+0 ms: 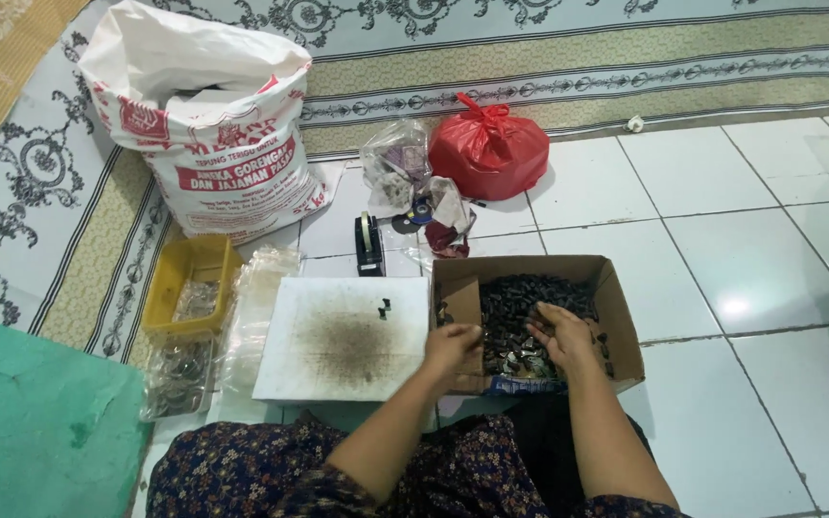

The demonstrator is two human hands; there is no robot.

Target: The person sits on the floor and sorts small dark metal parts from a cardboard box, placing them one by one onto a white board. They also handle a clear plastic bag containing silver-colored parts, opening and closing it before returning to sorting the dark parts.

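An open cardboard box sits on the tiled floor in front of me, filled with many small dark pieces. My left hand rests at the box's near left corner, fingers curled over the pieces; whether it grips any I cannot tell. My right hand lies inside the box on the pile, fingers spread and bent down among the pieces. Left of the box lies a white board with a dark smudge at its middle and a couple of small dark pieces near its far edge.
A black tape dispenser stands behind the board. A yellow tray and clear plastic bags lie to the left. A large white printed sack, a red plastic bag and a clear bag sit further back.
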